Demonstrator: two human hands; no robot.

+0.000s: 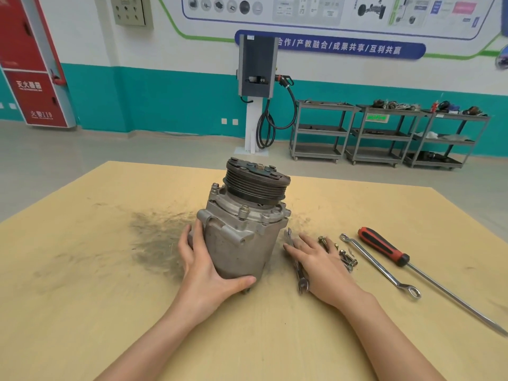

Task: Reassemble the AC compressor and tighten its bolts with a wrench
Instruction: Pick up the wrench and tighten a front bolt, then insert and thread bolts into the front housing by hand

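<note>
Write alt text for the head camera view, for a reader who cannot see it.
A person's left hand holds an upright AC compressor on a tan table, while the right hand rests flat on a wrench beside it. Loose bolts, a ring spanner and a red-handled screwdriver lie further right.

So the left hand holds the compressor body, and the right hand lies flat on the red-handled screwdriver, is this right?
Not quite. In the head view the right hand lies flat on an open-end wrench, not the screwdriver, which lies untouched farther right. The left hand does hold the compressor.
</note>
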